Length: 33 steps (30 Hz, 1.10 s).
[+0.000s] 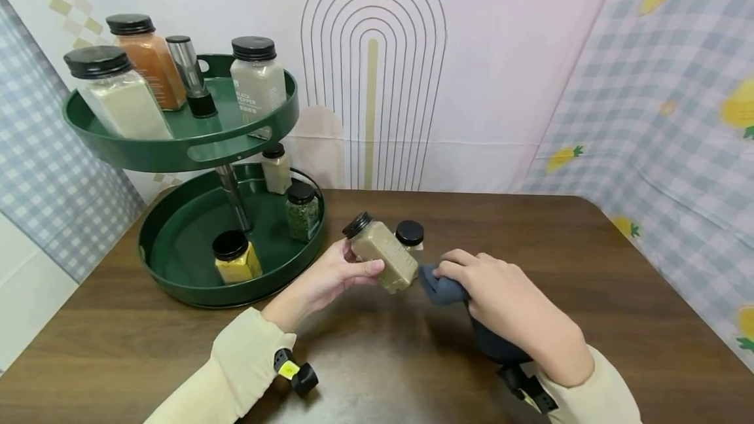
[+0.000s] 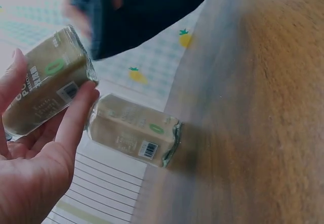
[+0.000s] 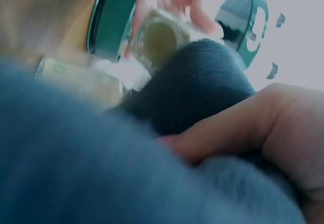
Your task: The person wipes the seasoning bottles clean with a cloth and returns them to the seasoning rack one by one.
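Note:
My left hand holds a spice jar of pale beige powder, its fingers and thumb round the sides. The jar is tilted, black lid up to the left and base down to the right. My right hand grips a dark blue-grey cloth, whose folded end is close beside the jar's base; contact is hard to tell. Behind the held jar, a second spice jar of similar beige powder stands upright on the table, mostly hidden in the head view except for its black lid.
On the left stands a green two-tier rack. Its upper tier bears large jars, including an orange one, and a silver-and-black cylinder. Below are a yellow jar, a green herb jar and a small pale jar.

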Tool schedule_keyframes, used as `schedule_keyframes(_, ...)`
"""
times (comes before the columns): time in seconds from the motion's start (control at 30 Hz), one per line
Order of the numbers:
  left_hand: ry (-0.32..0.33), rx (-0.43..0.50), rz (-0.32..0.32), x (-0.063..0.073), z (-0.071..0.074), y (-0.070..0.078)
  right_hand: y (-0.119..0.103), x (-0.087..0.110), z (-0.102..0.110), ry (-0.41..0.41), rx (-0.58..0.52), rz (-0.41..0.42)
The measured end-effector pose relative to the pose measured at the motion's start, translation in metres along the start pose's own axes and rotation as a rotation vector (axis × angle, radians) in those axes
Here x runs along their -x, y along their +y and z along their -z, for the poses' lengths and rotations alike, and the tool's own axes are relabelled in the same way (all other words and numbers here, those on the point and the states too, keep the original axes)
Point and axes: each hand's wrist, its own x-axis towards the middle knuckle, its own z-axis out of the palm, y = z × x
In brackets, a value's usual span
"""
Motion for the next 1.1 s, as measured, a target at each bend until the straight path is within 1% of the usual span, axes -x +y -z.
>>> schedule_keyframes(0.03, 0.003, -0.002, -0.003, 0.000, 0.000, 0.000, 0.002, 0.000, 0.001, -0.002, -0.002, -0.022)
schedule_keyframes(0.1, 0.002, -0.010, -0.010, 0.000, 0.000, -0.001, 0.005, 0.000, 0.004, 0.046, -0.008, -0.055)
schedule_keyframes(0.17, 0.005, -0.034, -0.013, 0.000, -0.001, -0.002, 0.004, -0.001, 0.005, 0.154, -0.021, -0.062)
schedule_keyframes(0.23, 0.008, -0.070, -0.013, 0.000, -0.003, -0.002, 0.000, -0.003, 0.005, 0.285, -0.045, -0.038)
schedule_keyframes(0.3, 0.006, -0.112, -0.015, 0.000, -0.007, -0.003, -0.007, -0.006, 0.003, 0.388, -0.070, 0.006)
schedule_keyframes(0.33, 0.005, -0.140, -0.019, 0.000, -0.008, -0.002, -0.010, -0.008, 0.001, 0.425, -0.086, 0.037)
schedule_keyframes(0.4, -0.003, -0.213, -0.042, 0.001, -0.011, -0.002, -0.018, -0.011, -0.004, 0.455, -0.100, 0.103)
schedule_keyframes(0.5, -0.005, -0.304, -0.071, 0.001, -0.013, 0.001, -0.024, -0.014, -0.011, 0.440, -0.105, 0.171)
schedule_keyframes(0.57, -0.003, -0.336, -0.074, 0.001, -0.014, 0.002, -0.024, -0.014, -0.014, 0.418, -0.112, 0.194)
schedule_keyframes(0.67, -0.026, -0.309, -0.056, 0.002, -0.013, 0.004, -0.019, -0.014, -0.013, 0.400, -0.149, 0.195)
schedule_keyframes(0.77, -0.071, -0.231, -0.041, 0.004, -0.010, 0.007, -0.014, -0.013, -0.010, 0.380, -0.188, 0.183)
schedule_keyframes(0.83, -0.078, -0.203, -0.036, 0.005, -0.009, 0.009, -0.012, -0.012, -0.009, 0.360, -0.192, 0.172)
schedule_keyframes(0.9, -0.065, -0.190, -0.027, 0.006, -0.008, 0.011, -0.011, -0.011, -0.008, 0.335, -0.175, 0.164)
schedule_keyframes(1.0, -0.038, -0.200, -0.017, 0.007, -0.006, 0.011, -0.011, -0.009, -0.009, 0.292, -0.140, 0.162)
schedule_keyframes(1.1, -0.014, -0.168, -0.004, 0.005, -0.004, 0.012, -0.011, -0.008, -0.008, 0.249, -0.118, 0.151)
